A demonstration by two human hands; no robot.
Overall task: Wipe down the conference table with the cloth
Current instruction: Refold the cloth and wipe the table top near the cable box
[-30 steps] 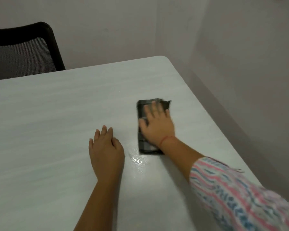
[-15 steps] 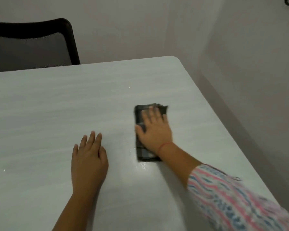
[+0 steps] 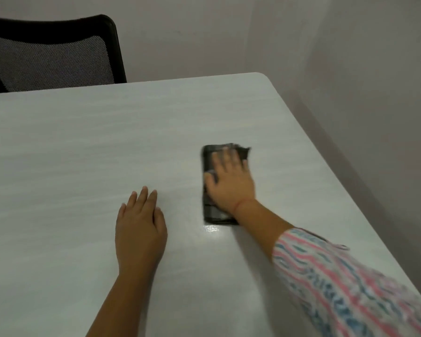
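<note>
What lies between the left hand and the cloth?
Only bare tabletop, in the head view: nothing sits between the left hand and the cloth. A wet sheen glints by the cloth's near edge.

We are looking at a black chair standing at the far left, its grey mesh back facing us inside a rounded black frame. Behind it a plain pale wall is meeting a second wall in a corner at the right.
</note>
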